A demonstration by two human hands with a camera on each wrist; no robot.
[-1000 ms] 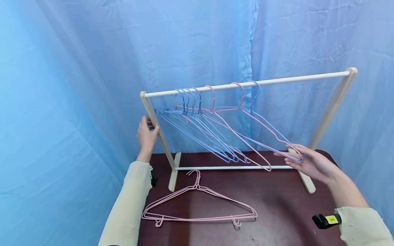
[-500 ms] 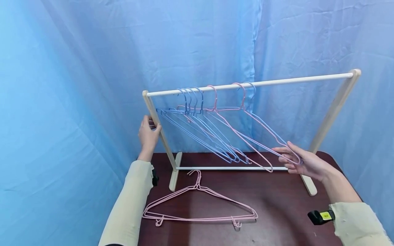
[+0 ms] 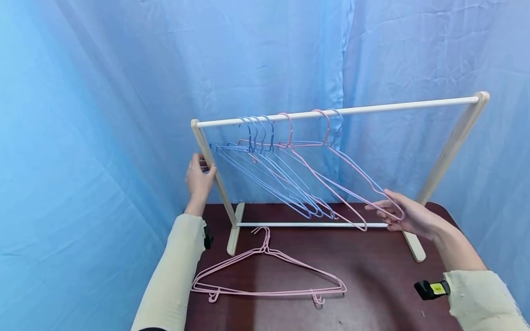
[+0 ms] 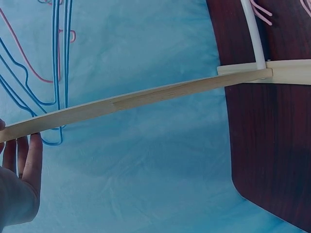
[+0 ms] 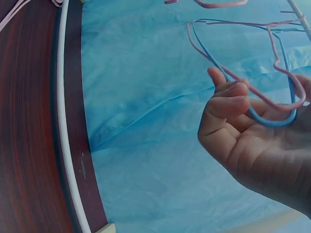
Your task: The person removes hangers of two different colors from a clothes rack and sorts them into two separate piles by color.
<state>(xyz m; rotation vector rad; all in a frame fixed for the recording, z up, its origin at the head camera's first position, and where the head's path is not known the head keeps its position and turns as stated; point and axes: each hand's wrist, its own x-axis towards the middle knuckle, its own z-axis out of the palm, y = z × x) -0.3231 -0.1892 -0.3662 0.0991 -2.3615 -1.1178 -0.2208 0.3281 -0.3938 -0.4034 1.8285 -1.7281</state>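
My left hand (image 3: 199,180) grips the left wooden post (image 4: 116,104) of a clothes rack, its fingers behind and thumb in front. On the right, my right hand (image 3: 416,218) holds the near corners of two wire clothes hangers together, one pink (image 5: 275,53) and one blue (image 5: 272,123). The right wrist view shows its fingers curled round their lower bars. Both hang by their hooks from the white top rail (image 3: 406,106). Left of them hang another pink hanger (image 3: 290,128) and several blue hangers (image 3: 271,135), swung at an angle.
A few pink hangers (image 3: 265,293) lie stacked on the dark wood table (image 3: 352,312) in front of the rack. The rack's white lower bar (image 3: 290,225) runs low between its wooden feet. A blue curtain (image 3: 265,55) hangs behind and at the sides.
The blue hanger's hook has slid left along the rail, close to the pink one. My right hand has moved slightly left and its fingers have curled more round the corners; my left hand stays put.
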